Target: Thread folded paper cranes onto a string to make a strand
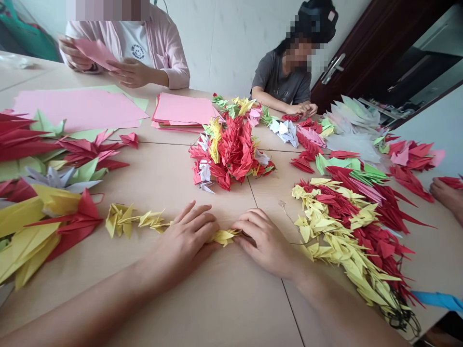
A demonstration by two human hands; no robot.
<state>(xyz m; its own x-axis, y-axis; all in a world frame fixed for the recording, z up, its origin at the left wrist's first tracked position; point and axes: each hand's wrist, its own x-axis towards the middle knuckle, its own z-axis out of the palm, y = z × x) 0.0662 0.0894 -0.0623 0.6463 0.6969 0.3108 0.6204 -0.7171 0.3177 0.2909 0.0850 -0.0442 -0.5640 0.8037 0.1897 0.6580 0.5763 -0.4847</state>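
A string of yellow origami cranes (152,219) runs sideways across the table before me. My left hand (191,231) is bent over it, with the fingers on the far side and the thumb on the near side, hiding part of the string. At its right end, a yellow folded crane (224,236) shows between my hands. My right hand (258,236) pinches the tip of that crane with curled fingers. Farther back, opposite my hands, lies a heap of red crane strings (233,149) with some yellow and white ones.
Yellow and red crane strings (336,241) with black cord ends cover the right side. Large loose cranes (61,217) are piled at left. Pink paper sheets (186,108) are stacked at the back. Two people sit opposite; another person's hand (448,195) reaches in at right.
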